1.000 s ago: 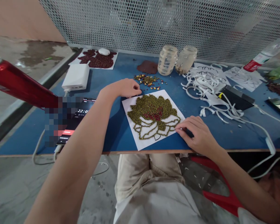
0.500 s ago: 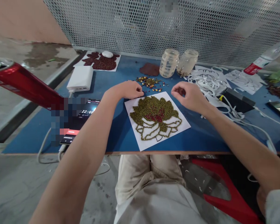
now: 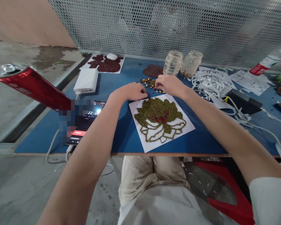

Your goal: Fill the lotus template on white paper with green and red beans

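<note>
A white paper sheet (image 3: 189, 127) lies on the blue table, bearing a flower picture (image 3: 154, 109) made of green beans with a few dark red ones in the middle. Its lower petals are only outlined. My left hand (image 3: 137, 91) rests by the sheet's upper left corner, fingers curled closed; whatever they may hold is hidden. Just beyond the sheet is a small pile of mixed beans and yellow kernels (image 3: 147, 82). At the pile's right side my right hand (image 3: 172, 85) has its thumb and fingers pinched together, and I cannot make out anything between them.
Two clear jars (image 3: 173, 62) stand behind my right hand, near a brown patch (image 3: 152, 71). Tangled white strips (image 3: 208, 84) and cables lie at right. On the left are a white power bank (image 3: 86, 80), a phone (image 3: 90, 117) and a red can (image 3: 35, 87). A perforated metal panel closes the back.
My right hand has moved left and slightly away from me, from the sheet's right side to the bean pile. My left hand stays by the corner. The whole view has shifted a little.
</note>
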`<state>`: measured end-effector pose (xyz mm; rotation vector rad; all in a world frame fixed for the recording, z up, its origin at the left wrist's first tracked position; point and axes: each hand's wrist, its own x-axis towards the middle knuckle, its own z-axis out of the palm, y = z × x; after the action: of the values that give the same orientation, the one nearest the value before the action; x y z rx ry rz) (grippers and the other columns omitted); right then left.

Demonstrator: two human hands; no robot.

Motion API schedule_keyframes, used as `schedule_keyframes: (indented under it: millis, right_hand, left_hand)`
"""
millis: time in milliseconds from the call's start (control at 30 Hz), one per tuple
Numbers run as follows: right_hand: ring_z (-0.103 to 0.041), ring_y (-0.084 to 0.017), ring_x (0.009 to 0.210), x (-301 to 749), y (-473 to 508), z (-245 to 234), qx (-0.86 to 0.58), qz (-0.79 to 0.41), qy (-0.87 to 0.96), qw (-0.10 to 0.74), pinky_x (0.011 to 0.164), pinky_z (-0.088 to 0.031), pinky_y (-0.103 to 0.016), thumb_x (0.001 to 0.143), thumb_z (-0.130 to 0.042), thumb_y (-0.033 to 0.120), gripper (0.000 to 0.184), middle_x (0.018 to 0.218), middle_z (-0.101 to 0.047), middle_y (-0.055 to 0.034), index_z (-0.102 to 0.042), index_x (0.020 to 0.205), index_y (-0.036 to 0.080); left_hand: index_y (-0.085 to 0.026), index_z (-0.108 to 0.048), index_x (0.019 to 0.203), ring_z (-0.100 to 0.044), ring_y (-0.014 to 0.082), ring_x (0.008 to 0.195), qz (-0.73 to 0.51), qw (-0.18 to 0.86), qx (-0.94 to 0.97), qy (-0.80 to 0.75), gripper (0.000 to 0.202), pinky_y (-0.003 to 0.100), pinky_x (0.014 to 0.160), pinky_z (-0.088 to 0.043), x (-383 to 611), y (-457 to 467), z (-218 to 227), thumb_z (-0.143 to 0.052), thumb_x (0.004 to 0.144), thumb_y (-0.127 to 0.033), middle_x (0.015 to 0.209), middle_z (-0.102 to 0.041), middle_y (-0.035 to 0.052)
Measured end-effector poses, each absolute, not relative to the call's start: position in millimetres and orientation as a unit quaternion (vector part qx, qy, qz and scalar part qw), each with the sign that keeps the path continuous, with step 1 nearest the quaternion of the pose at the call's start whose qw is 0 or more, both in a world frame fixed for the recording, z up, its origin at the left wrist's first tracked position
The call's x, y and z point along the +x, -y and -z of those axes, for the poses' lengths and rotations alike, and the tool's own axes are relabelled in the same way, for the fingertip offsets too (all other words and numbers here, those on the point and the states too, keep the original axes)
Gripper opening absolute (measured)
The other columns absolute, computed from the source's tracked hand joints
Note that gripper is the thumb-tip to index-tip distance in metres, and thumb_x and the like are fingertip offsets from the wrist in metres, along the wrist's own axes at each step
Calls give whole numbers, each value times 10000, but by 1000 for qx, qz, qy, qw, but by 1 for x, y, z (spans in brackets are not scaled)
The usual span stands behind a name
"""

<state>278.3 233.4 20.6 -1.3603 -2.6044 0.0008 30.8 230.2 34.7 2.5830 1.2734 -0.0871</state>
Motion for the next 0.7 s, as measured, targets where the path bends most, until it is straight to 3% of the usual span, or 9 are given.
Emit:
schedule_keyframes:
  millis: [267,533,700]
  right_hand:
    - [-673,-299,1088,276,-242,-26,-467,-7,881,70,879,-477,-428,999,-579,210,240,1208,-750,-143,-807,1062,171]
    - [-695,-302,970,278,-254,-23,-501,-71,861,51,893,-489,-455,988,-609,294,251,992,-797,-147,-832,982,178]
    - [-690,-303,954,279,-251,-20,-516,-117,846,75,899,-496,-453,959,-619,281,205,975,-791,-148,-798,976,183]
  left_hand:
    - [-232,-792,887,-607,224,713,32,132,884,-447,320,369,662,-363,32,-227,-37,-574,911,-465,797,-739,80]
    - [-233,-774,873,-600,217,707,30,137,882,-451,304,367,668,-374,32,-225,-38,-578,899,-463,796,-739,74]
    - [-234,-768,860,-597,215,709,27,135,885,-445,307,365,669,-383,31,-228,-35,-579,897,-474,814,-752,73]
